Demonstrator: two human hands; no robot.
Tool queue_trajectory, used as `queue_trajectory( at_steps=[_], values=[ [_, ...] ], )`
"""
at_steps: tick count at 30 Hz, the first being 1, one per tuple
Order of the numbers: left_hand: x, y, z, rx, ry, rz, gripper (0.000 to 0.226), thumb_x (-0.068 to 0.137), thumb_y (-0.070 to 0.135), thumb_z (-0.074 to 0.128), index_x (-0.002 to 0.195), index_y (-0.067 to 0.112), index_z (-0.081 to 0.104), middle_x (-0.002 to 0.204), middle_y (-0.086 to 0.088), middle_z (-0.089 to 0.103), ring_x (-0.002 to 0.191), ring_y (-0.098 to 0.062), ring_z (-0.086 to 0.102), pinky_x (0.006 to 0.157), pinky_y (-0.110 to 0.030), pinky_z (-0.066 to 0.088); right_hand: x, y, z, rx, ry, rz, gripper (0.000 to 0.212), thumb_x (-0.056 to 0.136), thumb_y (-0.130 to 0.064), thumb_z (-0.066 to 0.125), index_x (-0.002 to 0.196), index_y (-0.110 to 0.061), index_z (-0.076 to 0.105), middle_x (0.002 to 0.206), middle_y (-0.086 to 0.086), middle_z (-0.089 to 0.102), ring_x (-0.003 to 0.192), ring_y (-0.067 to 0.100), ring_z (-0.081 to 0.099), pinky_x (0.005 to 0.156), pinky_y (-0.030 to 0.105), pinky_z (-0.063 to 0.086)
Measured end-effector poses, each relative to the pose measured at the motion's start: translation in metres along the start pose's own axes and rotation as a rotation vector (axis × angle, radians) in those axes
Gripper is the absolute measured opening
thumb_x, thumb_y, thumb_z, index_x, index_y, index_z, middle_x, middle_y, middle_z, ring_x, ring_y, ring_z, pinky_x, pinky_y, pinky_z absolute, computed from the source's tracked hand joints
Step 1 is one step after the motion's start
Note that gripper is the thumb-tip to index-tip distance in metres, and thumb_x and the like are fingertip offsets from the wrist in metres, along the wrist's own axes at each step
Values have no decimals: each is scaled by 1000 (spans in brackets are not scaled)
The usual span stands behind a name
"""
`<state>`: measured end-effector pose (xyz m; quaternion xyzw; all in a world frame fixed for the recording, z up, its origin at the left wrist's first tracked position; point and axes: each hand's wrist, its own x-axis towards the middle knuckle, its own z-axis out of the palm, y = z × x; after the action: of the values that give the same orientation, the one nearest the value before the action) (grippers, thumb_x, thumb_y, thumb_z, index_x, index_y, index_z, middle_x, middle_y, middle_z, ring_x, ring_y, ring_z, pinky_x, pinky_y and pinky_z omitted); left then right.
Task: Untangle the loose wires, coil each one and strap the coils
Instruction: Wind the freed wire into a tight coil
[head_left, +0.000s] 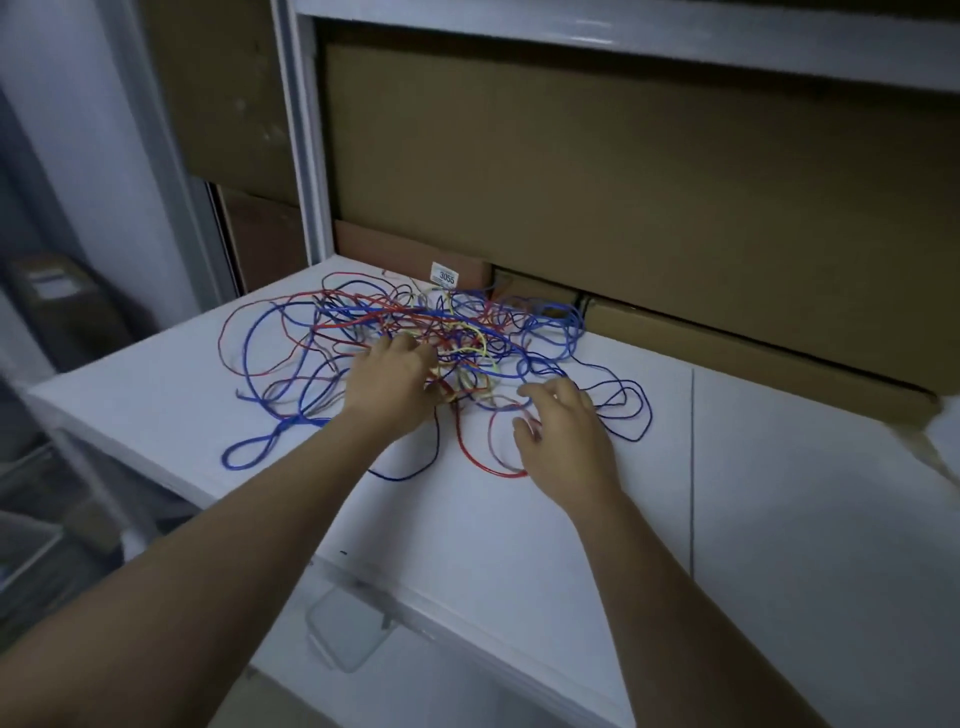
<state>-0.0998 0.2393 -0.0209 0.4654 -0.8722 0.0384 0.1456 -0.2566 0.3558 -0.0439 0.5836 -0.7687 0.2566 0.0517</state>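
A white shelf surface (545, 519) fills the lower frame, backed by large brown cardboard boxes (623, 171) across the upper right. At center lies a tangle of blue, red and yellow wires (415, 332), still uncoiled. The left hand (389, 384) reaches into its middle, fingers curled among the strands. The right hand (563, 441) rests on the tangle's lower right edge, fingers curled loosely; whether either pinches a wire is unclear. A small label (444, 275) sits behind the tangle.

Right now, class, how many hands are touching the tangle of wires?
2: the left hand reaches into the middle of the wire tangle; the right hand rests on its near right edge.
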Motion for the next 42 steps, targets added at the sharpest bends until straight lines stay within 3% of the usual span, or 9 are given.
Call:
queue_trajectory(
  at_steps=[6, 8, 13, 16, 21, 25, 30, 37, 42],
  values=[
    [15, -41, -11, -3, 253, -42, 35, 87, 22, 61, 120, 9, 59, 120, -17, 54, 111, -37, 45, 82, -45, 39, 29, -22, 14, 35, 2, -40, 37, 94, -23, 52, 130, -16, 54, 129, 6, 49, 117, 25, 42, 95, 34, 37],
    [18, -60, -15, 15, 265, -76, 45, 84, 27, 67, 125, 10, 57, 130, -18, 50, 118, -39, 42, 88, -49, 37, 44, -35, 23, 35, -33, -64, 42, 96, -26, 47, 138, -20, 47, 138, 4, 45, 123, 25, 38, 99, 33, 34],
    [32, -90, -1, 32, -104, -242, 88, 84, 59, 59, 152, 33, 10, 161, -7, 0, 146, -35, 2, 112, -54, 18, 76, -67, 70, -44, -253, -82, 57, 99, -46, 32, 151, -37, 10, 160, -3, 6, 145, 31, 6, 116, 46, 10],
    [32, -96, 22, -78, -173, -228, 90, 84, 62, 56, 153, 35, 4, 161, -8, -4, 146, -36, 9, 112, -54, 26, 78, -66, 96, -83, -348, 3, 57, 96, -58, 22, 148, -46, 1, 160, -5, -4, 145, 36, 0, 115, 50, -1],
    [30, -102, 49, -185, -30, -146, 68, 88, 55, 55, 148, 35, 30, 159, -8, 13, 138, -36, 29, 106, -45, 35, 76, -53, 106, -93, -270, 44, 46, 96, -56, 28, 140, -42, 35, 160, -5, 10, 141, 31, 16, 114, 47, 13],
    [15, -111, 66, -304, 10, -98, 46, 92, 42, 58, 136, 28, 53, 152, -9, 35, 130, -30, 45, 99, -35, 41, 85, -74, 106, -107, 56, -202, 47, 91, -50, 49, 134, -31, 50, 149, 2, 36, 135, 29, 31, 112, 47, 21],
    [12, -113, 71, -348, 32, -66, 39, 94, 28, 53, 134, 30, 55, 153, -5, 34, 136, -23, 39, 101, -29, 37, 91, -78, 137, -96, -197, -230, 50, 95, -56, 37, 143, -44, 31, 158, -11, 17, 146, 17, 0, 116, 40, 2],
    [9, -110, 75, -513, 104, -99, 36, 88, 19, 58, 124, 23, 62, 150, -6, 36, 135, -24, 39, 99, -34, 40, 91, -69, 145, 8, -118, -199, 41, 94, -54, 41, 134, -45, 46, 151, -14, 33, 144, 13, 10, 113, 35, 9],
    [10, -114, 77, -594, 120, -102, 34, 86, 18, 57, 119, 24, 65, 144, -3, 39, 127, -22, 46, 97, -34, 43, 91, -70, 146, 126, -16, -168, 33, 89, -42, 60, 120, -32, 65, 134, 0, 53, 137, 23, 30, 110, 42, 29]
  ],
)
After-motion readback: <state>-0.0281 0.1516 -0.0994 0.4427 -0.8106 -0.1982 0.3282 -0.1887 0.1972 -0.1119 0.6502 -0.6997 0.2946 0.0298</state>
